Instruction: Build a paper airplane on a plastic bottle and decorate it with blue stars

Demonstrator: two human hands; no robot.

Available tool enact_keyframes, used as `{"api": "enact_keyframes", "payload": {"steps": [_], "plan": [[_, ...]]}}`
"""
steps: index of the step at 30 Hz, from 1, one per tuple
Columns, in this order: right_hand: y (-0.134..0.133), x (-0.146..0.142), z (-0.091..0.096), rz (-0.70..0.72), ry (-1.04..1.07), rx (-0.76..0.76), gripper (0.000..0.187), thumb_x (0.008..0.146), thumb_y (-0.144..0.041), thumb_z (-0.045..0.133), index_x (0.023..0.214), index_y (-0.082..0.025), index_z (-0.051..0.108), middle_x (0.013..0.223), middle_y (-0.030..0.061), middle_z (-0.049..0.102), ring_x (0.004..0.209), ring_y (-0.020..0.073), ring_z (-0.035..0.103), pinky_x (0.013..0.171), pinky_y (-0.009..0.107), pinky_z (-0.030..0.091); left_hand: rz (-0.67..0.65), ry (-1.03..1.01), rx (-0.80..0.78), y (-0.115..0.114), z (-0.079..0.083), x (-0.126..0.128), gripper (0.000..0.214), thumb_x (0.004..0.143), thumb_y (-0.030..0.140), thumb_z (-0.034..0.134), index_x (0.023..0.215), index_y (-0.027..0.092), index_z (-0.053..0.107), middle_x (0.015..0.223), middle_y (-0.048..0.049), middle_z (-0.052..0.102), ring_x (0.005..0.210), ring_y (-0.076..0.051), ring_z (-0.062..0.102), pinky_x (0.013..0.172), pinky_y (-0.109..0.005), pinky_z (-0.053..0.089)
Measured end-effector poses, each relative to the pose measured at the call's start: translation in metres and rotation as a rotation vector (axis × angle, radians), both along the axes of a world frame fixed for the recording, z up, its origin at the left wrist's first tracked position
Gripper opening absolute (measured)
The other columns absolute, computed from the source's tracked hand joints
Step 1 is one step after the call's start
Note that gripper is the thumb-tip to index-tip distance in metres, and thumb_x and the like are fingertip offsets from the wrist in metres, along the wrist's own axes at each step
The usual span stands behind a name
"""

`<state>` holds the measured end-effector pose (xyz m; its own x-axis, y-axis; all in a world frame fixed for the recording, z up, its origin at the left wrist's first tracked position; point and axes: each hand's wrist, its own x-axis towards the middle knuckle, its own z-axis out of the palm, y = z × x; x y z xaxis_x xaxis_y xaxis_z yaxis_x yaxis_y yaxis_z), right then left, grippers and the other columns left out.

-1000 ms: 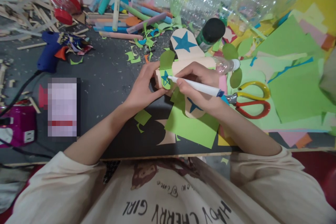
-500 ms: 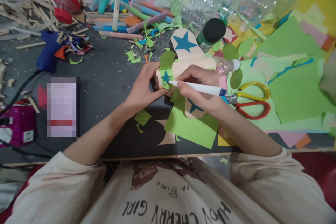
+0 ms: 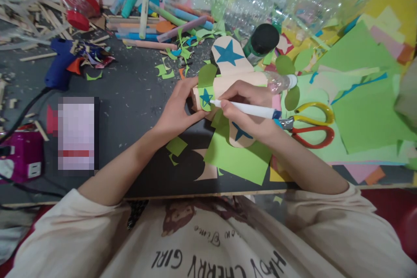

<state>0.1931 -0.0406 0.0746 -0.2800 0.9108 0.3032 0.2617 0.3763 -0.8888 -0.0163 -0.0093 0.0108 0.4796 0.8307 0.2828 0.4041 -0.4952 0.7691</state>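
Observation:
A small plastic bottle wrapped in peach paper (image 3: 239,79) lies across the middle of the table, its clear neck and white cap pointing right. Wing-like paper flaps stick out on both sides, each bearing a blue star (image 3: 229,54). My left hand (image 3: 178,106) grips the tail end, fingers behind and thumb in front. Between the fingers of my right hand (image 3: 244,106) is a white marker pen (image 3: 252,109) with a dark blue end. Its tip touches or nearly touches a small blue star (image 3: 206,97) drawn on a light green paper tab (image 3: 204,105). The bottle's underside is hidden.
Scissors (image 3: 314,126) with yellow and red handles lie right of my right hand. Green paper sheets (image 3: 365,108) spread beyond. A black-capped jar (image 3: 265,39) stands behind. At left are a blue glue gun (image 3: 60,63) with its cord and a blurred-out pale rectangle (image 3: 76,134).
The small star on the green tab has more blue ink filled in. My left hand stays in place, and the marker has barely shifted.

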Motion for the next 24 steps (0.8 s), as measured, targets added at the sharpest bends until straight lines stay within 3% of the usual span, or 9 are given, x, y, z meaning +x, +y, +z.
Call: {"api": "enact_keyframes", "payload": {"steps": [15,24], "plan": [[-0.004,-0.004,0.01,0.002,-0.094,0.005,0.015,0.091,-0.031,0.058,0.079,-0.022,0.06,0.067,-0.001,0.061,0.053,0.0112,0.052,0.048,0.027,0.041,0.005,0.007,0.025,0.0,0.0,0.001,0.065,0.087,0.06,0.062,0.14,0.029,0.04,0.133,-0.0126,0.052,0.12,-0.028,0.057,0.091,-0.036,0.052],[-0.006,-0.007,0.003,0.01,-0.091,0.132,0.013,0.092,-0.028,0.056,0.081,-0.021,0.06,0.066,-0.0019,0.062,0.054,0.0106,0.054,0.053,0.026,0.046,-0.009,-0.027,0.032,0.0,0.001,0.003,0.062,0.088,0.057,0.063,0.139,0.03,0.04,0.132,-0.0118,0.054,0.117,-0.026,0.058,0.09,-0.035,0.053]]}}
